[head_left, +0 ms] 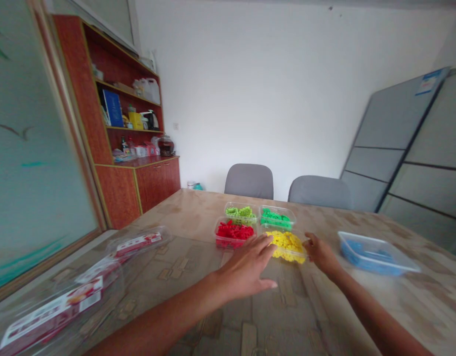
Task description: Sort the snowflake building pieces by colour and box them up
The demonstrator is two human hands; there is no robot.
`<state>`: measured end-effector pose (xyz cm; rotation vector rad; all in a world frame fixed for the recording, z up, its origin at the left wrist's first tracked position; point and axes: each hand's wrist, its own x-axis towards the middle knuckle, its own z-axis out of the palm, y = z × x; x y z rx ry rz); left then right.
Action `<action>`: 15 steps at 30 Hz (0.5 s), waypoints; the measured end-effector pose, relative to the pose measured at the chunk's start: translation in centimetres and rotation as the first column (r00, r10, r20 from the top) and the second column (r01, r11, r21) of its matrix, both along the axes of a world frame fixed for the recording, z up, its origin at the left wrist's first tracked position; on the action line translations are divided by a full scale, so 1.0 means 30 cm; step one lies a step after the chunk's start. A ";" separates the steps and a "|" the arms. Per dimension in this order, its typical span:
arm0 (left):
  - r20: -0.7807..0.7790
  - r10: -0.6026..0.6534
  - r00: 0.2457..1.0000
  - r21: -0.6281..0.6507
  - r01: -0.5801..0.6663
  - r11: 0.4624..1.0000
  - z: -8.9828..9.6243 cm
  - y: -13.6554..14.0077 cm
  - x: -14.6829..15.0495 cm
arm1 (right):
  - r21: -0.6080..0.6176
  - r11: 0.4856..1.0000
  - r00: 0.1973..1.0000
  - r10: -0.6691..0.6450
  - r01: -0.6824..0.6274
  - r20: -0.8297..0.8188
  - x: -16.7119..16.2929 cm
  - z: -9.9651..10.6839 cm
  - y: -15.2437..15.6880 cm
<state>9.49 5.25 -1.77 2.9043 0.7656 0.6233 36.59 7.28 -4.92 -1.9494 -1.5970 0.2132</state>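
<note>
A clear plastic container of yellow plastic pieces (287, 242) stands on the table between my two hands. My left hand (250, 267) is open, thumb spread away from the fingers, its fingertips at the container's left edge. At the right edge, my right hand (318, 251) has its fingers curled against the container's rim. Close by on the left is a container of red pieces (234, 233), partly behind my left fingers. Behind these two stand a container of light green pieces (240, 212) and one of darker green pieces (275, 217).
To the right sits a larger plastic container with blue pieces (376, 253). Clear plastic packages with red-and-white labels (53, 314) lie along the table's left side. Two grey chairs (249, 181) stand beyond the patterned table (198, 207). A wooden cabinet (118, 183) is at the back left.
</note>
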 end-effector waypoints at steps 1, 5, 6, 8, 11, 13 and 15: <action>-0.003 0.005 1.000 0.003 -0.005 1.000 -0.004 0.000 0.013 | -0.003 1.000 1.000 0.016 -0.016 -0.007 0.004 0.000 -0.026; -0.046 0.028 0.999 -0.035 -0.030 0.999 -0.024 -0.020 0.041 | 0.007 0.992 0.988 0.123 -0.123 -0.089 0.006 -0.008 -0.164; -0.062 0.030 0.998 -0.056 -0.034 0.998 -0.027 -0.031 0.042 | 0.018 0.986 0.978 0.165 -0.164 -0.124 0.000 -0.014 -0.204; -0.096 0.016 0.995 -0.110 -0.027 0.994 -0.030 -0.060 0.034 | 0.047 0.973 0.959 0.231 -0.226 -0.164 -0.020 -0.028 -0.285; -0.135 -0.035 0.990 -0.199 0.007 0.980 -0.028 -0.117 -0.005 | 0.094 0.964 0.957 0.259 -0.248 -0.133 -0.060 -0.055 -0.395; -0.146 -0.068 0.987 -0.244 0.031 0.969 -0.030 -0.162 -0.049 | 0.097 0.955 0.951 0.290 -0.280 -0.103 -0.083 -0.071 -0.450; -0.156 -0.087 0.984 -0.253 0.046 0.967 -0.037 -0.206 -0.097 | 0.076 0.938 0.940 0.340 -0.337 -0.031 -0.101 -0.080 -0.486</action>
